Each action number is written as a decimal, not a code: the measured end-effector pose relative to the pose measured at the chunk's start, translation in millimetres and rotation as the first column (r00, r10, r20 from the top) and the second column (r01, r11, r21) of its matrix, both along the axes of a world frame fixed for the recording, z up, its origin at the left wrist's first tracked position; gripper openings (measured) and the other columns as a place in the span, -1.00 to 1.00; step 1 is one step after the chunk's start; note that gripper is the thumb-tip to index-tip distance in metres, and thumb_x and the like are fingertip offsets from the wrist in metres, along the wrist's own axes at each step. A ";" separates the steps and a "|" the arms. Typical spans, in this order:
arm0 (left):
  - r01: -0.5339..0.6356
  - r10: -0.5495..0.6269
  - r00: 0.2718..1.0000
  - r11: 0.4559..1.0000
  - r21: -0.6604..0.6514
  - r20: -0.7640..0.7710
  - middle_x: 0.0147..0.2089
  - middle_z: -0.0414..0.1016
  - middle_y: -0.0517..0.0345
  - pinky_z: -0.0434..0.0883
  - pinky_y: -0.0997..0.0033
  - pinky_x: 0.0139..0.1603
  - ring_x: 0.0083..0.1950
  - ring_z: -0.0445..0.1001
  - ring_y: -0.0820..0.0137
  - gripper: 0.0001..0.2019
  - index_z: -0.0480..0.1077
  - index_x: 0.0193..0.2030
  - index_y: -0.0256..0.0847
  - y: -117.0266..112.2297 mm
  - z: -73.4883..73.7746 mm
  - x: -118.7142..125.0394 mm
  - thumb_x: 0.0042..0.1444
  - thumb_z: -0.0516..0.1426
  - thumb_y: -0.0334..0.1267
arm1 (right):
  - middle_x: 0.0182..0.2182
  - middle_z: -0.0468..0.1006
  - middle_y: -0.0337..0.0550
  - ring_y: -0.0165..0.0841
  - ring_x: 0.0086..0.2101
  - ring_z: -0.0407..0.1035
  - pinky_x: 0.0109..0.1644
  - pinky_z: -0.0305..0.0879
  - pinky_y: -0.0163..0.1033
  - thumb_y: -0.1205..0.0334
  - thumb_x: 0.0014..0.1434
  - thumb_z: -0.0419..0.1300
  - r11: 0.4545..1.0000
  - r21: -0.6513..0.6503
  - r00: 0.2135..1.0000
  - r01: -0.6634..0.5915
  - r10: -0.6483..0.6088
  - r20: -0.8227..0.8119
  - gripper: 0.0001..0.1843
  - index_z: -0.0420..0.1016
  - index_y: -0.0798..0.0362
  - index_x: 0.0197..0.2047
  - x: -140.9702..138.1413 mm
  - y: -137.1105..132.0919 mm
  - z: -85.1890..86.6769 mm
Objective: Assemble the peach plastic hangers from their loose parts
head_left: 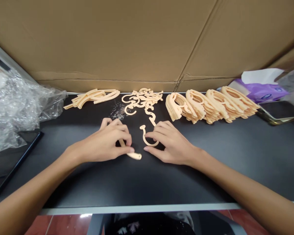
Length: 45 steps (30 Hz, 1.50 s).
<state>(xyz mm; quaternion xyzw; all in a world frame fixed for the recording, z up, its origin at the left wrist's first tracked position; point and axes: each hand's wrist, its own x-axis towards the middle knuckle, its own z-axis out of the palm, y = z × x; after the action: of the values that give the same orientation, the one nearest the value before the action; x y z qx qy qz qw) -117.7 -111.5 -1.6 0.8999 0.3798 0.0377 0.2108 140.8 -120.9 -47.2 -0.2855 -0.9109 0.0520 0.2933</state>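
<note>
Partly hidden: pale strip (134,156) pinched in left hand (116,138), hook (150,144) under right hand (170,142), its grip unclear.

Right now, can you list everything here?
hook pile: many, cream, far middle
strip pile: several, cream, far left
hanger-like stacks: about four, cream, far right
loose hook: one, cream, centre
curved strip: one, cream, centre
specks: many, white, middle
plastic wrap: uncounted, clear, left
tablet: one, black, left
tissue pack: one, purple, right
phone: one, dark, right
cardboard: uncounted, brown, behind
tabletop: one, black, centre
tiles: several, red, bottom
left grip: one, bare, holding strip
right grip: one, bare, at hook
</note>
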 end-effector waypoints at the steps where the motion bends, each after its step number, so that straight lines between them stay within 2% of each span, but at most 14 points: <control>1: -0.029 0.029 0.999 0.999 0.030 0.016 -0.20 0.56 0.19 0.05 0.12 0.06 -0.03 0.36 0.25 -0.74 0.54 -0.29 -0.06 0.5 -2.5 0.8 0.29 0.16 0.02 | -0.37 0.51 -0.10 -0.26 -0.29 0.28 -0.14 0.23 -0.11 0.12 0.26 0.28 1.000 -0.005 1.000 0.005 -0.005 0.007 -0.78 0.55 0.11 -0.15 0.3 0.0 0.0; 5: -0.043 0.041 0.997 0.999 0.029 0.063 -0.15 0.57 0.18 0.08 0.13 0.10 -0.05 0.40 0.27 -0.75 0.50 -0.21 -0.09 4.7 -8.1 0.7 0.25 0.19 0.03 | -0.36 0.52 -0.09 -0.26 -0.27 0.30 -0.16 0.23 -0.11 0.18 0.30 0.24 0.999 -0.029 1.000 0.029 -0.029 0.004 -0.85 0.56 0.07 -0.24 1.0 0.4 -1.0; 8: -0.006 0.007 0.997 1.000 -0.012 0.076 -0.15 0.56 0.19 0.13 0.17 0.13 -0.05 0.42 0.29 -0.83 0.48 -0.21 -0.10 6.2 -10.0 0.9 0.26 0.18 -0.07 | -0.33 0.55 -0.06 -0.25 -0.24 0.31 -0.15 0.25 -0.10 0.28 0.35 0.16 0.999 -0.021 0.999 0.038 -0.038 0.025 -0.83 0.56 0.07 -0.26 1.0 1.4 -2.1; 11: -0.021 0.018 0.995 1.000 0.020 0.102 -0.14 0.56 0.19 0.20 0.20 0.11 -0.07 0.45 0.30 -0.87 0.46 -0.25 -0.13 6.1 -11.3 2.6 0.25 0.19 -0.14 | -0.31 0.57 -0.04 -0.21 -0.19 0.34 -0.12 0.27 -0.07 0.31 0.39 0.08 0.996 0.033 0.996 0.079 -0.081 0.043 -0.77 0.54 0.07 -0.26 1.8 3.1 -1.7; 15: -0.099 0.082 0.985 0.989 0.109 0.154 -0.17 0.55 0.17 0.30 0.25 0.01 -0.11 0.48 0.29 -0.90 0.44 -0.30 -0.15 5.7 -12.7 4.2 0.21 0.20 -0.21 | -0.35 0.56 -0.03 -0.22 -0.23 0.37 -0.12 0.31 -0.07 0.31 0.41 0.03 0.976 0.094 0.979 0.195 -0.189 -0.072 -0.77 0.47 0.07 -0.26 5.7 5.7 2.3; 18: -0.149 0.131 0.977 0.984 0.098 0.167 -0.20 0.54 0.17 0.36 0.29 -0.08 -0.15 0.49 0.31 -0.91 0.44 -0.28 -0.16 4.9 -14.3 4.4 0.23 0.18 -0.23 | -0.40 0.53 -0.11 -0.29 -0.35 0.36 -0.20 0.31 -0.13 0.32 0.40 0.03 0.966 0.080 0.960 0.247 -0.232 -0.157 -0.80 0.43 0.06 -0.25 9.1 6.0 6.4; 22: -0.121 0.099 0.980 0.986 0.116 0.175 -0.20 0.55 0.14 0.39 0.30 -0.09 -0.17 0.50 0.33 -0.88 0.48 -0.25 -0.17 2.4 -17.4 6.3 0.28 0.12 -0.28 | -0.43 0.51 -0.18 -0.35 -0.40 0.37 -0.28 0.29 -0.22 0.30 0.41 0.05 0.973 -0.011 0.953 0.231 -0.229 -0.196 -0.80 0.43 0.03 -0.26 10.1 4.0 10.2; 25: -0.102 0.072 0.982 0.981 0.166 0.176 -0.23 0.56 0.14 0.39 0.29 -0.10 -0.18 0.50 0.32 -0.85 0.48 -0.27 -0.17 -0.2 -19.1 9.4 0.30 0.12 -0.23 | -0.43 0.53 -0.20 -0.39 -0.42 0.35 -0.31 0.27 -0.24 0.28 0.41 0.07 0.983 -0.052 0.961 0.177 -0.184 -0.209 -0.80 0.47 0.04 -0.26 8.3 1.4 11.4; 28: -0.076 0.037 0.987 0.966 0.248 0.155 -0.27 0.56 0.14 0.37 0.29 -0.13 -0.21 0.50 0.32 -0.76 0.46 -0.32 -0.19 -2.7 -20.1 12.2 0.33 0.12 -0.14 | -0.47 0.49 -0.25 -0.43 -0.49 0.30 -0.37 0.22 -0.27 0.20 0.34 0.21 0.989 -0.085 0.963 0.124 -0.141 -0.231 -0.87 0.52 0.06 -0.22 6.5 -1.6 11.7; 30: -0.035 -0.008 0.992 0.941 0.337 0.124 -0.27 0.56 0.11 0.36 0.28 -0.13 -0.22 0.49 0.33 -0.73 0.45 -0.32 -0.21 -4.1 -21.3 13.5 0.37 0.09 -0.14 | -0.52 0.42 -0.31 -0.46 -0.53 0.24 -0.41 0.18 -0.29 0.15 0.26 0.31 0.981 -0.145 0.963 0.130 -0.160 -0.216 -0.84 0.56 0.07 -0.19 6.1 -3.2 12.1; 36: 0.090 -0.141 0.988 0.852 0.516 0.060 -0.27 0.54 0.06 0.37 0.29 -0.17 -0.25 0.47 0.31 -0.73 0.48 -0.24 -0.28 -9.3 -26.3 17.1 0.42 0.01 -0.29 | -0.64 0.26 -0.42 -0.52 -0.60 0.12 -0.47 0.06 -0.34 0.19 0.22 0.33 0.898 -0.403 0.976 0.178 -0.212 -0.042 -0.83 0.62 0.08 -0.15 7.9 -3.8 17.5; 40: 0.097 -0.155 0.986 0.844 0.527 0.066 -0.27 0.54 0.09 0.37 0.31 -0.20 -0.27 0.46 0.32 -0.78 0.50 -0.16 -0.27 -12.1 -26.6 19.5 0.40 0.02 -0.34 | -0.66 0.21 -0.44 -0.51 -0.60 0.10 -0.49 0.01 -0.34 0.11 0.25 0.30 0.840 -0.511 0.979 0.180 -0.204 0.011 -0.83 0.59 0.04 -0.22 10.8 -3.6 21.8; 42: 0.099 -0.159 0.985 0.848 0.521 0.073 -0.26 0.54 0.09 0.38 0.32 -0.20 -0.27 0.46 0.33 -0.79 0.51 -0.13 -0.27 -12.5 -26.2 20.0 0.39 0.03 -0.37 | -0.63 0.31 -0.41 -0.50 -0.58 0.18 -0.47 0.07 -0.35 0.12 0.29 0.25 0.814 -0.561 0.983 0.153 -0.185 0.000 -0.84 0.53 0.03 -0.25 12.0 -3.3 22.6; 45: 0.117 -0.181 0.981 0.823 0.556 0.062 -0.24 0.56 0.08 0.39 0.31 -0.20 -0.26 0.48 0.31 -0.80 0.52 -0.12 -0.27 -13.1 -26.2 19.8 0.35 0.05 -0.43 | -0.43 0.57 -0.28 -0.46 -0.43 0.40 -0.32 0.24 -0.36 0.17 0.32 0.18 0.795 -0.600 0.983 0.089 -0.166 -0.074 -0.87 0.45 0.03 -0.25 12.7 -2.0 22.3</control>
<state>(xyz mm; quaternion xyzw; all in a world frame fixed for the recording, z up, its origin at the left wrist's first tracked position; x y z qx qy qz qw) -97.9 -124.6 -27.8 0.9458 0.2689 0.1790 -0.0335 153.5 -122.9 -24.9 -0.4200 -0.8076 0.3318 0.2475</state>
